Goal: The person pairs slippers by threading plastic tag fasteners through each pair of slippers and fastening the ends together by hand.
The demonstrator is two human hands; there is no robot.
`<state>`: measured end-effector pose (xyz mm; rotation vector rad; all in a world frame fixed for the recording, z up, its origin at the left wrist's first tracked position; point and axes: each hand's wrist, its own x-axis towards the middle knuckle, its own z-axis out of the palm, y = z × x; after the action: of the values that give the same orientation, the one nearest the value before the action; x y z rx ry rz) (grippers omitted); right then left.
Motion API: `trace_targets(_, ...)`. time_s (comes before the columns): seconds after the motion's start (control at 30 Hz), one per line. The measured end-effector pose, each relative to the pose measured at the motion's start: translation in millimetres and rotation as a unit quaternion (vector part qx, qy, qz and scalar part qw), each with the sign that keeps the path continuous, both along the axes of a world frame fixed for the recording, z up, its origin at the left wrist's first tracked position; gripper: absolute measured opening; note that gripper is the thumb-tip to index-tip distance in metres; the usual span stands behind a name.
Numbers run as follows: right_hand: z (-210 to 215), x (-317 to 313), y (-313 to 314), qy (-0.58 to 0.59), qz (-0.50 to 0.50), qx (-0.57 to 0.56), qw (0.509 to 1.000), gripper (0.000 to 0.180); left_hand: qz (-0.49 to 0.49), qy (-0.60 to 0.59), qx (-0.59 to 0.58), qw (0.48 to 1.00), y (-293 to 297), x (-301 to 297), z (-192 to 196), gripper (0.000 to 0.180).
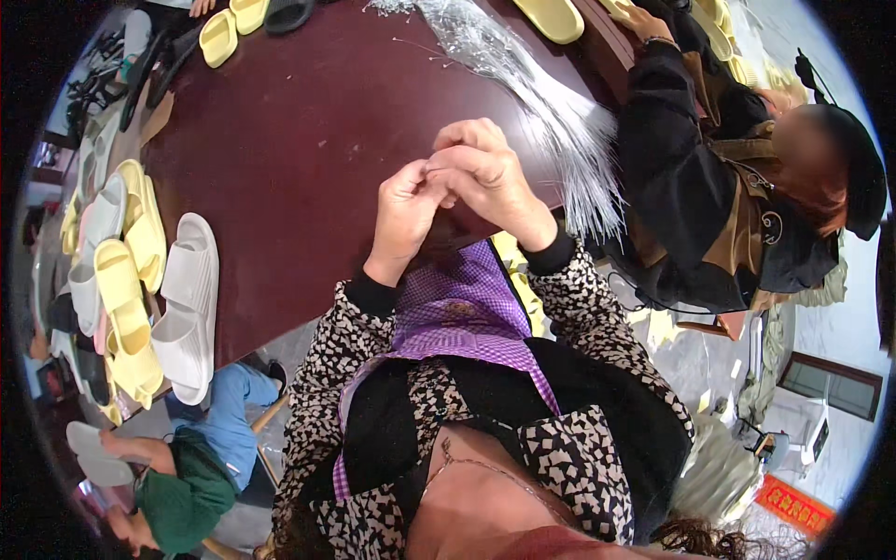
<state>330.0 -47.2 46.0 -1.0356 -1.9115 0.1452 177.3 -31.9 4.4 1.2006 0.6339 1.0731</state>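
Over the near edge of a dark red table [280,159], my left hand [405,215] and my right hand [490,177] meet, fingertips against fingertips. Both are closed in a pinch. Whatever lies between the fingers, if anything, is too small or hidden to make out. Just beyond my right hand a long bundle of thin, clear whitish strands [551,112] spreads across the tabletop and hangs over its right edge.
Grey slippers [191,308] and yellow slippers [126,317] crowd the table's left side. More yellow slippers [551,17] lie along the far edge. A person in black [681,177] works close on the right; another in green [191,499] sits at lower left, holding grey slippers [98,457].
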Motion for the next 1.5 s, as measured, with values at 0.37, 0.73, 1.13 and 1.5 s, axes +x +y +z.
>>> trace_targets(0.37, -68.4, 91.1, -43.8, -0.196, -0.291, -0.100, 0.931, 0.027, 0.089, -0.248, -0.183, 0.947, 28.1, -66.9, 14.2, 0.010)
trace_targets(0.73, -52.1, 78.2, -79.2, -0.094, -0.229, -0.057, 0.967, 0.023, 0.290, -0.270, -0.079, 0.915, -28.3, -154.7, 18.7, 0.009)
trace_targets(1.13, -25.1, -91.2, -79.4, 0.103, 0.087, -0.349, 0.927, 0.014, 0.147, -0.196, -0.132, 0.961, -76.4, -134.7, 37.7, 0.008)
trace_targets(1.5, -7.8, -44.5, -81.1, 0.179, 0.022, -0.364, 0.914, 0.012, 0.689, 0.565, 0.151, 0.429, -156.6, -405.7, -21.7, 0.035)
